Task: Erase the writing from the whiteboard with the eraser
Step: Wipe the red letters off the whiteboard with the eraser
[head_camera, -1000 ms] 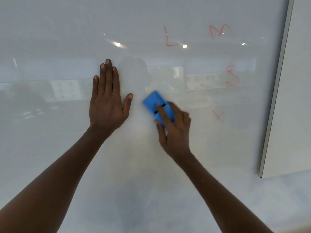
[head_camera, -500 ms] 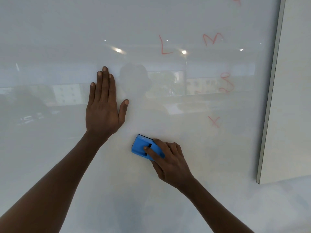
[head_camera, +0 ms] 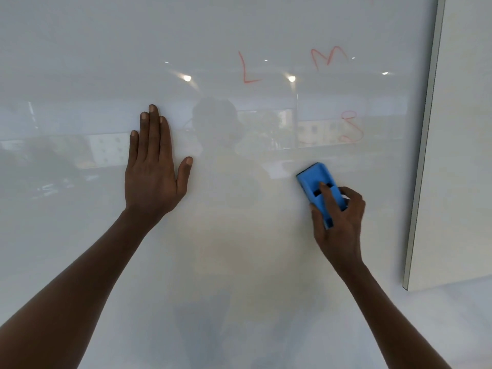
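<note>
Gripping the eraser [head_camera: 318, 187], the right hand [head_camera: 338, 222] has swept right over the vanished X, leaving L [head_camera: 246, 69], M [head_camera: 328, 55], S [head_camera: 351, 126]; left hand [head_camera: 153, 166] stays spread flat on the board [head_camera: 80, 62].

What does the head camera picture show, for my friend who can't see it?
A person's right hand holds a blue eraser against a whiteboard, while the left hand rests flat on it. Red letters L, M and S remain above.

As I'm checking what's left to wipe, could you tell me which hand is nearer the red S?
Right. The right hand, gripping the eraser, sits just below the red S; the left hand lies flat far to its left.
</note>
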Demonstrator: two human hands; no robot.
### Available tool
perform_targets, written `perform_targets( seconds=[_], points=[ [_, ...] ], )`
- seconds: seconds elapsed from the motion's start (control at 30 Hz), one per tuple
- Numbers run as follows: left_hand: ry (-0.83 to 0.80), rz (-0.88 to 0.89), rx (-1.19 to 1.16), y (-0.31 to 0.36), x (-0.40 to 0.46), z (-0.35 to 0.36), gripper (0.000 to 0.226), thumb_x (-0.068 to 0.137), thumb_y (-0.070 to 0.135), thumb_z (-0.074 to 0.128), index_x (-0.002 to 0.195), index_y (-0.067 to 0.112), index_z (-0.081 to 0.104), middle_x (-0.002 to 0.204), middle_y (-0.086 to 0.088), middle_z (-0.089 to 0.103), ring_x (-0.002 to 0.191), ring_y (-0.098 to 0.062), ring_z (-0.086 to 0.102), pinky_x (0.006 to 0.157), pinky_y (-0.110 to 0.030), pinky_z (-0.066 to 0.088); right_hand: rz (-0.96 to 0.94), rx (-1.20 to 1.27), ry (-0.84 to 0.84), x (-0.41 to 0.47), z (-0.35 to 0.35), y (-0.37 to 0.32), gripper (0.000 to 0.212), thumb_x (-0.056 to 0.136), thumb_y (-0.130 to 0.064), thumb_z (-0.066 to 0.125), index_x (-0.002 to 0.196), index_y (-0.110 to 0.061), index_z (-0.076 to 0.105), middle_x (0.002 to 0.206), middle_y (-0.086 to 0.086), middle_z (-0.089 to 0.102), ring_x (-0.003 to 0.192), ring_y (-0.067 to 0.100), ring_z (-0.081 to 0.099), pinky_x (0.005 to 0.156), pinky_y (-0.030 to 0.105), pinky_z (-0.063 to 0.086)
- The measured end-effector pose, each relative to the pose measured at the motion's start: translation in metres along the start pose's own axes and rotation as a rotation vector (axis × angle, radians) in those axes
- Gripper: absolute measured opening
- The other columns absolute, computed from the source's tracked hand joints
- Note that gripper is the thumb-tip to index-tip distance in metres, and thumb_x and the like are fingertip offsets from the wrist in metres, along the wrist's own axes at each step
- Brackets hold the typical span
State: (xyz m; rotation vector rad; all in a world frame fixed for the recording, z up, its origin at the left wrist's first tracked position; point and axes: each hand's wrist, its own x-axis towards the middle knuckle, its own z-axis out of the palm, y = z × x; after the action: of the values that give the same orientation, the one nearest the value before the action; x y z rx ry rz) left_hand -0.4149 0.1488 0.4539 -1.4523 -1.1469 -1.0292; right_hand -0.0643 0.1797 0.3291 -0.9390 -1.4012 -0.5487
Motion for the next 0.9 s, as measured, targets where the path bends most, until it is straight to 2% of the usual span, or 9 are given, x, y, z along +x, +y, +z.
perform_targets(
  seconds=[0.13, 0.33, 0.47, 0.63, 0.73, 0.8, 0.87, 0.9],
  points=[
    [0.004, 0.0, 0.009, 0.0, 0.0, 0.0, 0.075, 0.109, 0.043, 0.035, 0.163, -0.002, 0.009, 0.172, -0.021, 0.006, 0.162, -0.031, 0.002, 0.132, -0.043, 0.006, 0.172, 0.029, 0.096, -0.007, -0.002, 0.005, 0.055, 0.095, -0.028, 0.059, 0.147, -0.024, 0.039, 0.122, 0.011, 0.036, 0.109, 0.027, 0.043, 0.084, 0.038, 0.051],
    [0.008, -0.002, 0.01, 0.0, 0.0, 0.001, 0.075, 0.109, 0.043, 0.035, 0.163, -0.003, 0.01, 0.172, -0.022, 0.007, 0.162, -0.032, 0.003, 0.132, -0.043, 0.006, 0.525, 0.105, 0.265, -0.013, 0.006, -0.015, 0.055, 0.094, -0.024, 0.063, 0.145, -0.022, 0.043, 0.113, 0.018, 0.04, 0.101, 0.024, 0.044, 0.075, 0.028, 0.044],
    [0.009, -0.012, 0.012, 0.0, 0.0, 0.001, 0.075, 0.109, 0.044, 0.034, 0.163, -0.002, 0.01, 0.173, -0.021, 0.006, 0.162, -0.032, 0.003, 0.132, -0.041, 0.004, 0.7, 0.142, 0.361, -0.002, 0.016, -0.041, 0.05, 0.096, -0.026, 0.061, 0.143, -0.018, 0.046, 0.11, 0.02, 0.042, 0.101, 0.03, 0.049, 0.075, 0.026, 0.043],
    [0.008, -0.016, 0.006, 0.002, 0.0, 0.001, 0.075, 0.108, 0.044, 0.034, 0.163, -0.002, 0.012, 0.173, -0.021, 0.007, 0.162, -0.032, 0.004, 0.132, -0.043, 0.007, 0.812, 0.225, 0.477, 0.018, 0.028, -0.064, 0.051, 0.096, -0.025, 0.059, 0.143, -0.011, 0.046, 0.109, 0.022, 0.043, 0.101, 0.029, 0.048, 0.075, 0.015, 0.034],
    [0.012, -0.016, 0.001, 0.003, 0.0, 0.0, 0.075, 0.108, 0.044, 0.035, 0.163, -0.003, 0.013, 0.173, -0.02, 0.007, 0.162, -0.032, 0.005, 0.132, -0.044, 0.009, 0.816, 0.228, 0.507, 0.027, 0.034, -0.071, 0.052, 0.097, -0.023, 0.057, 0.145, -0.007, 0.043, 0.104, 0.015, 0.037, 0.101, 0.027, 0.044, 0.076, 0.013, 0.032],
    [0.017, -0.017, -0.002, 0.003, 0.0, 0.0, 0.075, 0.108, 0.043, 0.036, 0.163, -0.003, 0.013, 0.172, -0.021, 0.008, 0.162, -0.032, 0.005, 0.132, -0.044, 0.008, 0.789, 0.209, 0.496, 0.032, 0.036, -0.077, 0.053, 0.097, -0.023, 0.058, 0.145, -0.005, 0.043, 0.103, 0.016, 0.037, 0.1, 0.03, 0.044, 0.077, 0.02, 0.037],
    [0.02, -0.014, -0.003, 0.003, 0.0, 0.0, 0.075, 0.108, 0.043, 0.036, 0.163, -0.003, 0.013, 0.172, -0.021, 0.008, 0.162, -0.032, 0.005, 0.132, -0.043, 0.007, 0.705, 0.162, 0.449, 0.04, 0.037, -0.087, 0.052, 0.098, -0.025, 0.058, 0.143, -0.005, 0.044, 0.103, 0.023, 0.043, 0.097, 0.036, 0.047, 0.08, 0.038, 0.047],
    [0.02, -0.015, -0.001, 0.002, 0.0, 0.0, 0.075, 0.108, 0.043, 0.035, 0.163, -0.003, 0.013, 0.172, -0.021, 0.008, 0.162, -0.032, 0.005, 0.132, -0.042, 0.006, 0.647, 0.145, 0.419, 0.045, 0.038, -0.094, 0.052, 0.098, -0.026, 0.059, 0.143, -0.004, 0.044, 0.103, 0.025, 0.044, 0.096, 0.037, 0.047, 0.08, 0.043, 0.048]
  ],
)
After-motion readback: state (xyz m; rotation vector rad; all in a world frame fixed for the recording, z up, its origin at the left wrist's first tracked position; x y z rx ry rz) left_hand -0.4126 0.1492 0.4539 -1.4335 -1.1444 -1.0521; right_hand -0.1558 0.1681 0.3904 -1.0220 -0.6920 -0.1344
